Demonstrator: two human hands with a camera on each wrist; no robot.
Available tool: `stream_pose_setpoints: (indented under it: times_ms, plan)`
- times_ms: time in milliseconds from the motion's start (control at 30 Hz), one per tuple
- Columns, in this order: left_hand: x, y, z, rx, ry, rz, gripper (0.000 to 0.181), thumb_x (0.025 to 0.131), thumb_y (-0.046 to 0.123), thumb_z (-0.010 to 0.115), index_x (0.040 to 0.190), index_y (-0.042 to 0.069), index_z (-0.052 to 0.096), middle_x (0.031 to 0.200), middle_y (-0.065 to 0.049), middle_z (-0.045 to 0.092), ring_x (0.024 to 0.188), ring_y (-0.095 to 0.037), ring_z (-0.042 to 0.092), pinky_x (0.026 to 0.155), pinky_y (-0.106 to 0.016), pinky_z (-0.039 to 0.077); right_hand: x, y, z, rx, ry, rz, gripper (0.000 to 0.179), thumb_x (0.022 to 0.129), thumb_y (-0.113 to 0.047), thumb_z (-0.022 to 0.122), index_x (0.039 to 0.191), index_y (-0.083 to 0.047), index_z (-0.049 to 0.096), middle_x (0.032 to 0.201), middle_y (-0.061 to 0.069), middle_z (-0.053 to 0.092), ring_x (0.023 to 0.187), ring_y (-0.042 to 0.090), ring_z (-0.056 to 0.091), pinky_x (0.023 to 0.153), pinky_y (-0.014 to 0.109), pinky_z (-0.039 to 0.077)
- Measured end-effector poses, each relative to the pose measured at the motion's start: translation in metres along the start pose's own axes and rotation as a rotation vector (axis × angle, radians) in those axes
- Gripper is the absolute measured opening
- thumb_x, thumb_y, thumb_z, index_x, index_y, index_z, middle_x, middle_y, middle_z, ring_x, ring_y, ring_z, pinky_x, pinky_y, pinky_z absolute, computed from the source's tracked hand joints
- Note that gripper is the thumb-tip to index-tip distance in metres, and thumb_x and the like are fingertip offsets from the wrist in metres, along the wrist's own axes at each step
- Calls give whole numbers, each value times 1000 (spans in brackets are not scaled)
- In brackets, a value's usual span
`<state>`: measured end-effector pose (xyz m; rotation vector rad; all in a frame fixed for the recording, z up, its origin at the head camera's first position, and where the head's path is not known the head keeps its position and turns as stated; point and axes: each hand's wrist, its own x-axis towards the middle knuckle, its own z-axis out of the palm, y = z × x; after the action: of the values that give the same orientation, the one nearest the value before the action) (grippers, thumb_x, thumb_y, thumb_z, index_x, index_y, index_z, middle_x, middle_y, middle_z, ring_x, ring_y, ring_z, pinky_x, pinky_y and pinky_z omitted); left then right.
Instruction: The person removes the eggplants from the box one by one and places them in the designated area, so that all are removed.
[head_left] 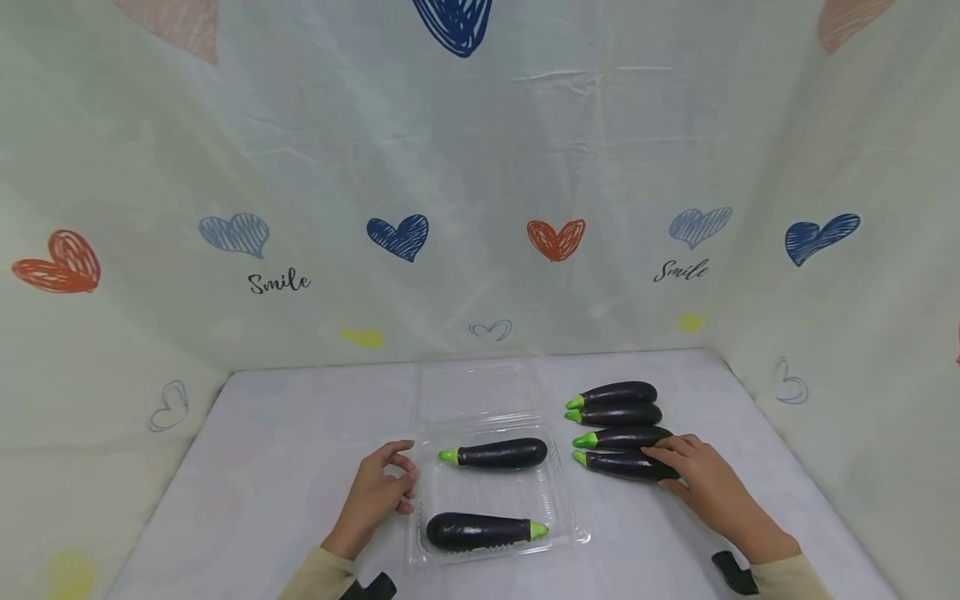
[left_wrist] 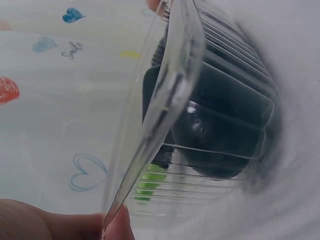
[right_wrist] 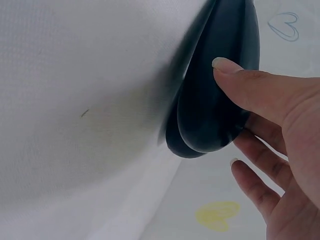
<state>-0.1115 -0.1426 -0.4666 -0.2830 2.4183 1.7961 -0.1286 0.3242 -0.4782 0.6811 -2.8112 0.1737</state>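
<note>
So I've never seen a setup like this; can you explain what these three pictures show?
No machine is doing the work here: these are a person's two bare hands. The wide picture comes from a camera worn on the head, looking forward and down; the two close-ups come from cameras worn on the wrists, one each. On the pale table lies a clear plastic container with its lid open and two eggplants inside. Four more eggplants lie to its right. The left hand pinches the container's rim, and the right hand grips the front eggplant of those four.
</note>
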Motion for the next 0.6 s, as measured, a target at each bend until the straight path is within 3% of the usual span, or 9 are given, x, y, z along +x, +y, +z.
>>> stream_pose_setpoints:
  times_ms: [600]
  plan:
    - [-1, 2, 0, 6, 4, 2, 51, 93, -10, 62, 143, -11, 54, 104, -16, 60, 67, -16, 61, 52, -29, 60, 4, 4, 7, -27, 81, -55, 52, 63, -1, 98, 112, -6, 79, 105, 7, 68, 99, 31, 65, 80, 50, 59]
